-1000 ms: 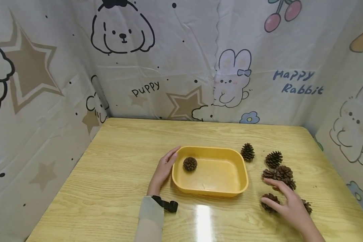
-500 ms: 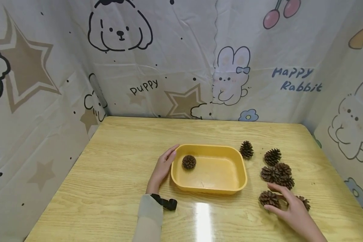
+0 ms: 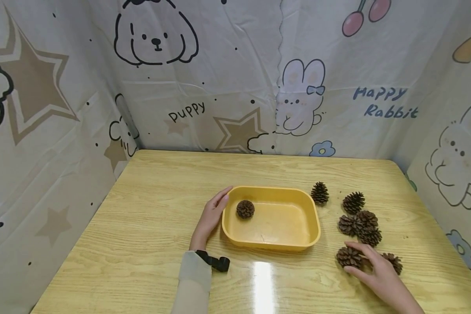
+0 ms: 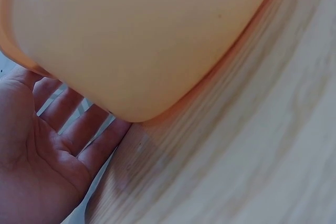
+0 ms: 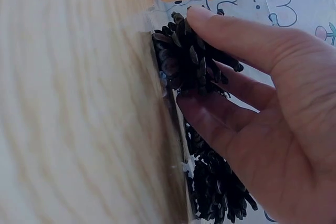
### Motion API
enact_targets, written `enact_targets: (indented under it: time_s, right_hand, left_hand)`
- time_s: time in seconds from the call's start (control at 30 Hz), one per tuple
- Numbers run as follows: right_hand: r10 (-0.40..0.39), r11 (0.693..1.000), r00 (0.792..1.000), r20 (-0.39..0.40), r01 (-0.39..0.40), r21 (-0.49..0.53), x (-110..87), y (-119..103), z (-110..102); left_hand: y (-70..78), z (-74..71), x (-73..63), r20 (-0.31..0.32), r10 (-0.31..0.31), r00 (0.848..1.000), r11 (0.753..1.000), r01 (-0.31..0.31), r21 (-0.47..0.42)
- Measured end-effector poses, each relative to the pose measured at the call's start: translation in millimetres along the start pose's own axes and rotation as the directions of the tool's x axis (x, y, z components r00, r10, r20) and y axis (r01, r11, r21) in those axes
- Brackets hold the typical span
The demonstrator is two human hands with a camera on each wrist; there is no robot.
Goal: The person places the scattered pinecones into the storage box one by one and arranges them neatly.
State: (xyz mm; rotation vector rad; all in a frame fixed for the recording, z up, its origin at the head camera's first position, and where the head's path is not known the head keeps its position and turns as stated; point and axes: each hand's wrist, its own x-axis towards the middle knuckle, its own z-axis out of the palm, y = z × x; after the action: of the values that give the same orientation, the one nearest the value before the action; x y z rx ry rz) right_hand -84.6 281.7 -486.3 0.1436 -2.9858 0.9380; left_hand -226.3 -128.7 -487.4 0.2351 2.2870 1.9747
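Observation:
My left hand [image 3: 210,216] rests against the left end of a yellow plastic tray [image 3: 274,245]. In the left wrist view its straight fingers [image 4: 86,132] touch the tray's outer wall. One pine cone [image 3: 245,209] sits inside the tray, towards the left. On the right of the table, my right hand [image 3: 378,274] has thumb and fingers around a brown pine cone [image 3: 349,257]. The right wrist view has the thumb on one side of that cone [image 5: 191,59] and fingers on the other, close over the wood.
Another pine cone [image 3: 393,263] lies just right of the right hand. Several more, among them a cone [image 3: 353,203] further back, cluster beyond it. A single cone [image 3: 319,193] stands near the tray's right back corner. Printed curtains [image 3: 227,87] surround the wooden table [image 3: 141,209].
My right hand has drawn back slightly from above the clustered cones and its thumb and fingers have closed around the near one. The left hand and tray have stayed together, unmoved.

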Motion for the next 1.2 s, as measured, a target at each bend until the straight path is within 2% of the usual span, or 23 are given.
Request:
enact_targets:
  time_s: [0.17,0.23,0.3,0.53,0.67,0.87,1.2]
  right_hand:
    - [-0.004,1.000,1.000,-0.020,0.005,0.003,0.4,0,0]
    - [-0.005,1.000,0.999,-0.031,0.005,0.004,0.7,0,1]
    - [-0.014,1.000,0.998,-0.057,0.014,0.002,0.8,0,1]
    - [-0.029,1.000,0.991,-0.128,0.029,0.001,2.5,-4,0]
    - [-0.052,0.998,0.981,-0.186,0.057,0.020,4.8,-5,3]
    - [-0.114,0.989,0.951,-0.286,0.136,0.058,8.7,-9,9]
    - [-0.102,0.977,0.939,-0.328,0.156,0.142,14.0,-18,12]
  left_hand:
    - [-22.5,0.1,9.8,-0.017,0.024,1.000,1.000,-0.024,-0.010]
    - [-24.7,-0.1,10.6,-0.021,0.034,0.999,0.999,-0.034,0.000]
    - [-21.2,-0.3,9.0,-0.020,0.029,0.999,1.000,-0.029,-0.003]
    - [6.3,-1.4,-3.7,-0.003,0.003,1.000,1.000,-0.003,0.019]
    - [8.1,-1.1,-4.8,-0.003,-0.004,1.000,1.000,0.004,0.021]
    - [8.7,0.0,-5.1,-0.010,-0.004,1.000,1.000,0.004,0.015]
    - [10.1,0.3,-5.3,-0.014,-0.002,1.000,1.000,0.002,0.007]
